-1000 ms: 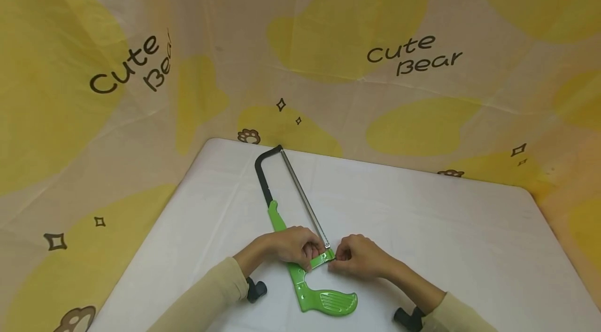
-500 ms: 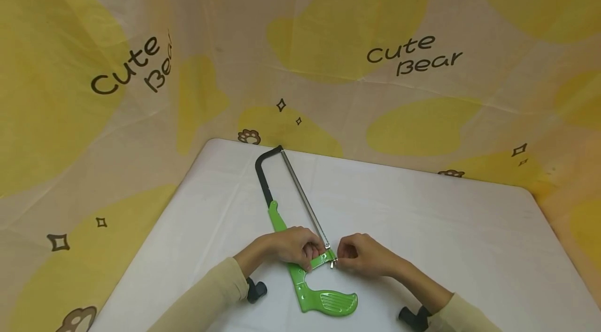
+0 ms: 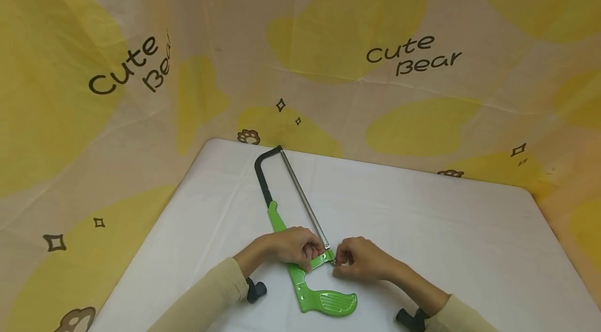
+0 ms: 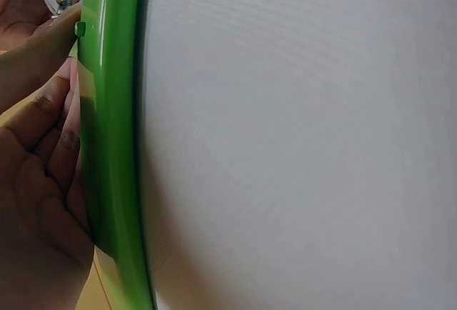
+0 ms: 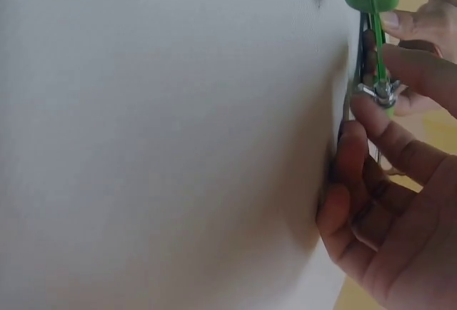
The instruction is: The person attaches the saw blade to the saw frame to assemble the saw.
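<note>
Hacksaw frame (image 3: 277,220) — green, black; blade (image 3: 303,196) grey; tabletop (image 3: 422,222) white; backdrop (image 3: 328,89) beige — yellow-blotched, dark-lettered.

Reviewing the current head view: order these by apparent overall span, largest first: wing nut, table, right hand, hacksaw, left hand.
1. Table
2. Hacksaw
3. Left hand and right hand: too alike to rank
4. Wing nut, partly hidden

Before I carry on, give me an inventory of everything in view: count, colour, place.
Hacksaw: 1, green and black, on the table.
Hacksaw blade: 1, silver-grey, spanning the hacksaw.
Wing nut: 1, silver, at the hacksaw's near blade mount.
Table: 1, white, under the hacksaw.
Cute Bear backdrop: count unclear, cream and yellow, behind the table.
Sleeves: 2, beige, bottom of the head view.
Wrist attachments: 2, black, one beside each sleeve.
Left hand: 1, bare, holding the hacksaw.
Right hand: 1, bare, at the wing nut.
</note>
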A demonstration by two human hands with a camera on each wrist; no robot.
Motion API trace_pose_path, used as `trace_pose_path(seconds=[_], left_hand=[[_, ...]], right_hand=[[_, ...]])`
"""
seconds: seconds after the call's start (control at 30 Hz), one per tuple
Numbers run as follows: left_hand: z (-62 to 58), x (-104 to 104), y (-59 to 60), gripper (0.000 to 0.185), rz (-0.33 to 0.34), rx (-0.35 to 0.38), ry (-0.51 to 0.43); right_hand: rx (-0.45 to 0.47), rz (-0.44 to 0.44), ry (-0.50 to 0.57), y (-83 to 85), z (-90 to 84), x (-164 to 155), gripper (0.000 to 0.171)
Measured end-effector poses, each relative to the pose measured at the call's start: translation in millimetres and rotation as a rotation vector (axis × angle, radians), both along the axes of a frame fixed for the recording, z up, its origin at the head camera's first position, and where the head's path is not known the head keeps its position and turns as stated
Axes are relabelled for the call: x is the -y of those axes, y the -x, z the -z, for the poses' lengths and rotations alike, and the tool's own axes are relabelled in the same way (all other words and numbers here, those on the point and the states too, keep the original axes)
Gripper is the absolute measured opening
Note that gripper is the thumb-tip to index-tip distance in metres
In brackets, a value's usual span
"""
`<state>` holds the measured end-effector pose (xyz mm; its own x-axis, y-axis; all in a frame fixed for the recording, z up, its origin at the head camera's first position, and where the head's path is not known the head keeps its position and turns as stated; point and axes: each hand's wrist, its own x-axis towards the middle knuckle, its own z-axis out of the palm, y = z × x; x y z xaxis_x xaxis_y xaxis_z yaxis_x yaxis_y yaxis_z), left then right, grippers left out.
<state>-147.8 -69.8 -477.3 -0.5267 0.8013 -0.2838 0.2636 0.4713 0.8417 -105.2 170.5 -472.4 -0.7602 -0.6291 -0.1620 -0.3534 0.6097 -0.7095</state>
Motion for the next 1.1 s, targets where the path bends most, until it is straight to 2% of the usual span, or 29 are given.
trace_pose_path(seconds=[0.23,0.53,1.1], left_hand=[[-0.2,0,0.0,0.034,0.005,-0.012,0.011],[-1.8,0,-0.7,0.033,0.003,-0.003,0.009],[-2.1,0,-0.2,0.035,0.002,-0.005,0.018]], right_hand=[[-0.056,0.045,-0.052,-3.3,-1.5,9,0.029],[-0.049,0.041,-0.053,-4.3,-5.8,9,0.027],[0.063,-0.012,0.055,4.4,-0.5,-3,0.013]])
